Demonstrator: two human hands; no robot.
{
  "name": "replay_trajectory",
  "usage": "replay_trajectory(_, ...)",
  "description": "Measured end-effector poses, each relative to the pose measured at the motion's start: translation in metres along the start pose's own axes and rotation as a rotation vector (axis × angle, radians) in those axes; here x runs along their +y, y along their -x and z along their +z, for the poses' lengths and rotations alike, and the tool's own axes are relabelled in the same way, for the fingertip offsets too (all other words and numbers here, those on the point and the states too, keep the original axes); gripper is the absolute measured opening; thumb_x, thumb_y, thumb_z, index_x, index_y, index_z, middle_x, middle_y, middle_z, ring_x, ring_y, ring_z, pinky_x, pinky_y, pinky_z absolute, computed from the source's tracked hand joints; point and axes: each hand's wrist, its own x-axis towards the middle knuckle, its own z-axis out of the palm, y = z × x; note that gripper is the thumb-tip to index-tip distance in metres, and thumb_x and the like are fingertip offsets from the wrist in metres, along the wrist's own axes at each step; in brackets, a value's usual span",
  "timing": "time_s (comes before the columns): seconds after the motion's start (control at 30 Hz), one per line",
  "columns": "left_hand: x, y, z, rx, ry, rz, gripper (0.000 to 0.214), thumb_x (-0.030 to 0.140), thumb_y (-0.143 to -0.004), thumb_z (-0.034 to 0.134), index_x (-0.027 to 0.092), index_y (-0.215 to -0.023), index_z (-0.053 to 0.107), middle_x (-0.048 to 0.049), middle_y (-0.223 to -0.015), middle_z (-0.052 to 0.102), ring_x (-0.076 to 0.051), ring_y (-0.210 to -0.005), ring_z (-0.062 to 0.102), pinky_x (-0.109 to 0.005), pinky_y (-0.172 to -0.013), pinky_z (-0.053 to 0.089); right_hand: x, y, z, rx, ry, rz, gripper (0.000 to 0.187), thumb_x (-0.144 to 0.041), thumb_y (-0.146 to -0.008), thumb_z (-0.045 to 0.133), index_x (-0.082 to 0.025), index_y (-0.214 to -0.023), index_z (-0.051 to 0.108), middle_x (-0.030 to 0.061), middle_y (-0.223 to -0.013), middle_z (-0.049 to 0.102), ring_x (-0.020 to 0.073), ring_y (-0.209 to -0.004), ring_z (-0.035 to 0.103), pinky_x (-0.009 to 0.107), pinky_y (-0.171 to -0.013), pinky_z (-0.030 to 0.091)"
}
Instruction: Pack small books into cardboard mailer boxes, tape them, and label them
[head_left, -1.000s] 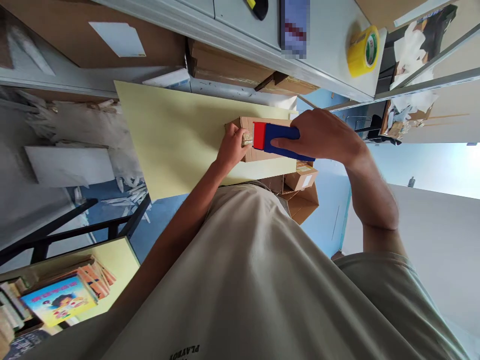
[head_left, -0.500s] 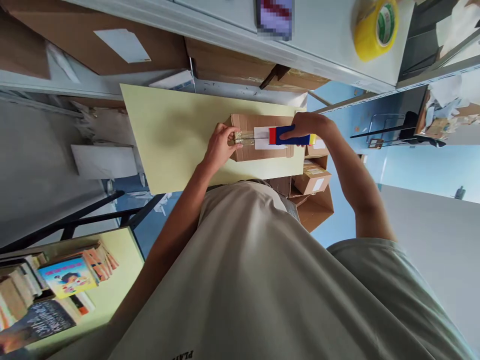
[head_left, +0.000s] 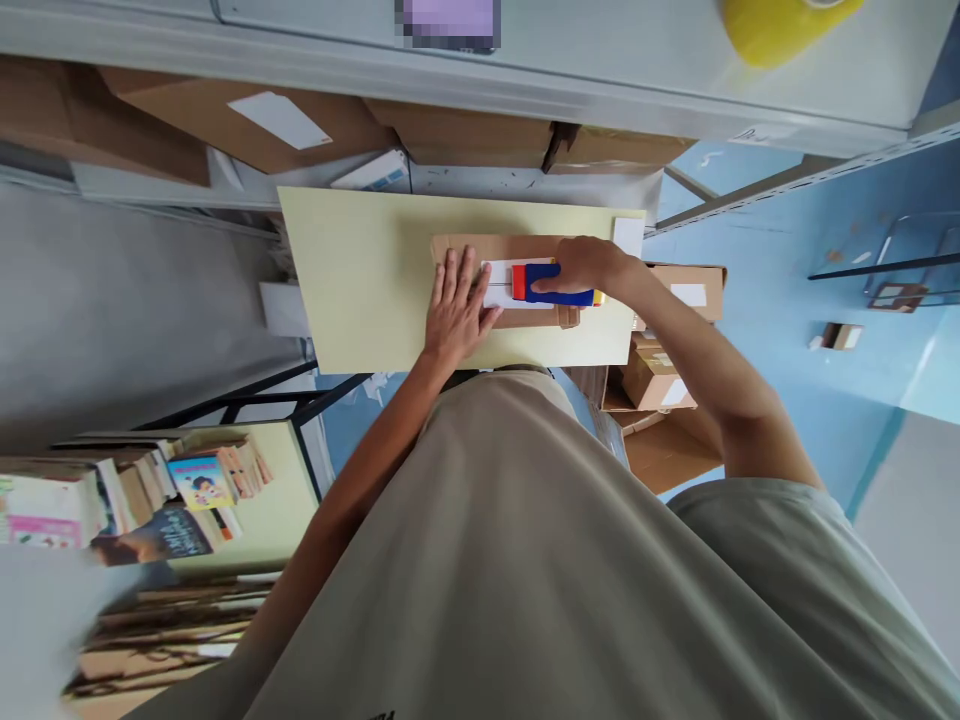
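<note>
A cardboard box (head_left: 517, 246) with a white label (head_left: 496, 294) lies on a pale yellow tabletop (head_left: 360, 290). My left hand (head_left: 454, 318) rests flat on the box's left end, fingers spread, and holds nothing. In my right hand (head_left: 592, 266) is a blue tape dispenser (head_left: 559, 286) with a red front end and a bit of yellow behind. It lies over the right part of the box, covering some of the label. The dispenser's underside and most of my right fingers are hidden.
A metal shelf (head_left: 300, 50) runs along the far side, with a roll of yellow tape (head_left: 780, 30) on it and cardboard boxes (head_left: 465, 135) beneath. Open cartons (head_left: 667, 440) stand on the floor at right. Books (head_left: 202, 485) lie on a second table at lower left.
My left hand has gone from pinching the taped left end of the box to lying flat on top. My right hand still holds the tape dispenser. The camera view has shifted.
</note>
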Motion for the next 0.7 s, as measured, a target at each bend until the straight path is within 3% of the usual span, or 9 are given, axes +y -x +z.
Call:
replay_trajectory(0.17,-0.004,0.001,-0.006,-0.031,-0.09,-0.034,0.091,0.078,-0.111,0.051,0.021,-0.181,0.048,-0.0182,-0.195,0.031,-0.044,-0.186,0.014,-0.075,-0.149,0.011,0.034,0.001,0.004,0.023,-0.073,-0.11,0.075,-0.079,-0.094,0.082,-0.017,-0.137,0.082,0.0159,-0.106,0.085,0.0368,-0.107,0.08,0.042,-0.087,0.059)
replay_trajectory(0.27,-0.005,0.0,-0.006,-0.024,-0.133,-0.045,0.094,0.082,-0.111,0.048,0.021,-0.181,0.047,-0.0189,-0.195,0.031,-0.043,-0.186,0.014,-0.073,-0.149,0.01,0.085,0.019,0.0,0.015,-0.084,-0.095,0.077,-0.088,-0.091,0.079,-0.016,-0.115,0.086,0.0142,-0.086,0.08,0.0359,-0.095,0.08,0.044,-0.081,0.058)
replay_trajectory(0.37,-0.005,-0.001,-0.004,-0.015,-0.146,-0.056,0.095,0.086,-0.109,0.047,0.023,-0.181,0.047,-0.0177,-0.194,0.034,-0.043,-0.186,0.015,-0.072,-0.15,0.01,0.149,0.043,-0.006,-0.034,-0.104,-0.079,0.08,-0.097,-0.094,0.065,-0.02,-0.091,0.083,0.0107,-0.069,0.072,0.0317,-0.086,0.078,0.044,-0.077,0.056)
replay_trajectory(0.47,-0.005,-0.002,-0.005,-0.022,-0.15,-0.073,0.096,0.088,-0.108,0.046,0.025,-0.181,0.047,-0.016,-0.194,0.035,-0.043,-0.186,0.016,-0.072,-0.15,0.01,0.19,0.055,-0.004,-0.035,-0.125,-0.099,0.077,-0.098,-0.098,0.057,-0.027,-0.084,0.081,0.0109,-0.066,0.07,0.0288,-0.091,0.078,0.042,-0.079,0.055)
replay_trajectory(0.57,-0.003,-0.003,-0.007,-0.032,-0.154,-0.085,0.099,0.089,-0.108,0.044,0.023,-0.181,0.048,-0.0169,-0.194,0.033,-0.044,-0.185,0.016,-0.073,-0.15,0.01,0.191,0.044,0.009,-0.044,-0.064,0.007,0.077,-0.097,-0.096,0.065,-0.021,-0.093,0.083,0.0138,-0.071,0.073,0.0338,-0.093,0.078,0.045,-0.082,0.057)
replay_trajectory(0.7,-0.001,-0.003,-0.007,-0.03,-0.152,-0.094,0.099,0.09,-0.107,0.046,0.024,-0.179,0.05,-0.0172,-0.193,0.036,-0.044,-0.185,0.016,-0.074,-0.149,0.011,0.162,0.016,0.031,-0.007,-0.028,0.093,0.088,-0.096,-0.09,0.074,-0.011,-0.109,0.084,0.0205,-0.082,0.078,0.0395,-0.094,0.078,0.049,-0.084,0.059)
